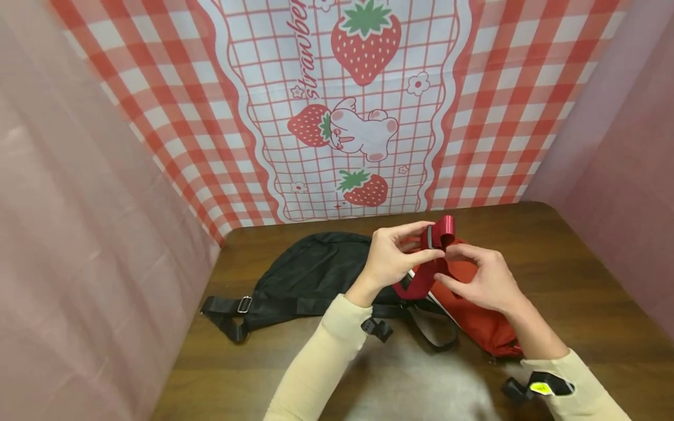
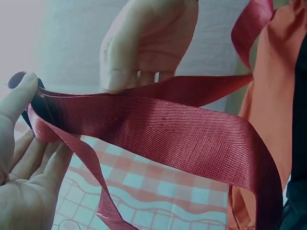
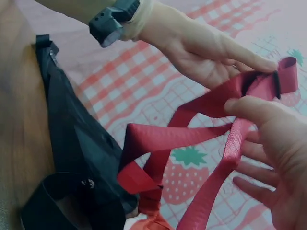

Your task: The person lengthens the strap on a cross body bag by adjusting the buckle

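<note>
A red webbing strap (image 1: 421,283) is raised in loops above the red bag (image 1: 474,313). My left hand (image 1: 389,254) pinches it at a dark slider buckle (image 1: 429,237), thumb on one side and fingers on the other. A short loop of strap stands out beyond the buckle. Close on the right, my right hand (image 1: 487,280) holds the strap between thumb and fingers, just below the buckle. In the right wrist view the right thumb (image 3: 237,106) lies on the webbing, with the other fingers behind it. Loose lengths of strap (image 2: 192,139) hang down from both hands.
A black bag (image 1: 316,269) lies left of the red one on the wooden table (image 1: 568,280), its strap (image 1: 221,310) and metal adjuster reaching left. A black strap loop (image 1: 437,345) lies in front. Behind hangs a red checked strawberry cloth (image 1: 495,117); pink curtains (image 1: 79,204) flank the table.
</note>
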Demonstrator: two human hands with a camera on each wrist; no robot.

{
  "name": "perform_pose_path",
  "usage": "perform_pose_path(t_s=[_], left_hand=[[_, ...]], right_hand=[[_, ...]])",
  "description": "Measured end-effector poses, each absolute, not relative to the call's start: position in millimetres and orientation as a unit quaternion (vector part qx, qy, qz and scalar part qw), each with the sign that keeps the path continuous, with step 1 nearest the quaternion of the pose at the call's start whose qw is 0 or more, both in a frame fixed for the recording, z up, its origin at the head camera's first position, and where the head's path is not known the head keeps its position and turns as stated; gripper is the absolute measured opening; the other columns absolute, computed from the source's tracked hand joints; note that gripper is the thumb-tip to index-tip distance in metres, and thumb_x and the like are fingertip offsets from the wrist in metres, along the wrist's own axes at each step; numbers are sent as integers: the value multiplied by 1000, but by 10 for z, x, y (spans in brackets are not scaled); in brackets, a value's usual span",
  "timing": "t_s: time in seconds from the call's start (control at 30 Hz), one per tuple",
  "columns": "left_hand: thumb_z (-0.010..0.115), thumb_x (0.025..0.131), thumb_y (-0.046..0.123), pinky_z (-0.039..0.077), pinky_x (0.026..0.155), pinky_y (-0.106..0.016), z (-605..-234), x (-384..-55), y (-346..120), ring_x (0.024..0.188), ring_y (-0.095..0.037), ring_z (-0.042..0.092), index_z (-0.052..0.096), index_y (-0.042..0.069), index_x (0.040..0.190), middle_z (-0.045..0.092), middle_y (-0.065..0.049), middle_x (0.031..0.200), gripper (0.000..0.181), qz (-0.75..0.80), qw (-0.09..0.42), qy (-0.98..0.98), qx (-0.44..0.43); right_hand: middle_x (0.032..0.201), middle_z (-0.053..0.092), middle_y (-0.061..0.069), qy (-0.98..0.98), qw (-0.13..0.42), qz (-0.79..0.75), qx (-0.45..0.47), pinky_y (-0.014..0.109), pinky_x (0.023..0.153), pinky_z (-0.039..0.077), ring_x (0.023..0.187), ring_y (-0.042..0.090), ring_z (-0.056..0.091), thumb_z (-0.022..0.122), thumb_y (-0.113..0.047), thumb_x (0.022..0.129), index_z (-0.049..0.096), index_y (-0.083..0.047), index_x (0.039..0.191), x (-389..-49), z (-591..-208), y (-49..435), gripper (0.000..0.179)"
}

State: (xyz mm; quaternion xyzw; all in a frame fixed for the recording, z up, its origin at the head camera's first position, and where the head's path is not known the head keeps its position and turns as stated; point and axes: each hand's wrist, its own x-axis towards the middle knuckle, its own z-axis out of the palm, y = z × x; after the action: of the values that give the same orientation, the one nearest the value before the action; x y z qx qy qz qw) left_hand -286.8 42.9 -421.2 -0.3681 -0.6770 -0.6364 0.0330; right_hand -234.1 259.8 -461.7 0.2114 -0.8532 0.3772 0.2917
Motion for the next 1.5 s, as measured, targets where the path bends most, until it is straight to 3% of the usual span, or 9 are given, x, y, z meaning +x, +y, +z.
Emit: perform_pose_path(t_s=[0.2,0.37,0.47,0.67,0.87,1.13,1.37,1.5], left_hand=[[87,87,3,63,93,-25,-4189,-2859,444,107,-35,79,73,-1,133,76,-22,127,48,-629,37,-678,-378],[87,87,1,63,92,-25,-4177,-2855,425,104,-35,80,72,-2,132,77,-22,124,48,-628,47,-678,-378],[87,86,2,64,90,-25,-4181,-2849,419,102,-29,81,73,-1,132,78,-22,122,48,-626,46,-682,-376],[88,86,5,64,89,-25,-4175,-2833,458,102,-20,81,74,1,132,78,-20,124,48,-616,48,-689,-378],[87,87,5,64,89,-25,-4161,-2817,498,103,-24,81,73,0,132,78,-21,124,47,-623,42,-685,-377],[87,88,4,64,90,-27,-4169,-2817,513,103,-18,81,74,0,131,78,-22,123,45,-631,23,-678,-377],[87,87,4,65,90,-28,-4169,-2838,489,101,-24,81,74,0,130,79,-22,117,45,-628,34,-678,-381],[89,85,3,66,88,-28,-4169,-2837,486,100,-24,81,75,1,130,79,-22,119,46,-628,26,-679,-379]], right_hand=[[92,81,4,-857,289,378,198,2,88,49,87,8,76,98,-3,69,80,-11,103,-2354,-4614,2610,39],[105,83,4,-899,233,314,198,6,87,50,94,22,78,97,-11,75,81,-13,116,-2324,-4588,2744,44],[113,81,2,-906,209,300,214,8,89,50,102,13,75,97,-15,77,79,-17,123,-2316,-4493,2821,49],[126,77,5,-832,233,434,256,9,102,51,111,-1,70,90,10,75,73,-9,133,-2308,-4181,2830,64],[115,80,-1,-863,212,403,218,4,93,51,105,-12,68,98,-6,74,77,-16,125,-2266,-4127,2758,56],[102,82,7,-870,213,397,200,6,79,54,88,-8,71,96,-9,77,80,-12,115,-2296,-4286,2716,42],[105,83,2,-884,197,368,213,2,89,49,97,-5,72,95,-12,80,81,-17,116,-2274,-4298,2814,39],[114,79,-5,-845,228,408,261,6,96,52,103,-2,74,92,5,77,78,-13,123,-2293,-4194,2822,51]])
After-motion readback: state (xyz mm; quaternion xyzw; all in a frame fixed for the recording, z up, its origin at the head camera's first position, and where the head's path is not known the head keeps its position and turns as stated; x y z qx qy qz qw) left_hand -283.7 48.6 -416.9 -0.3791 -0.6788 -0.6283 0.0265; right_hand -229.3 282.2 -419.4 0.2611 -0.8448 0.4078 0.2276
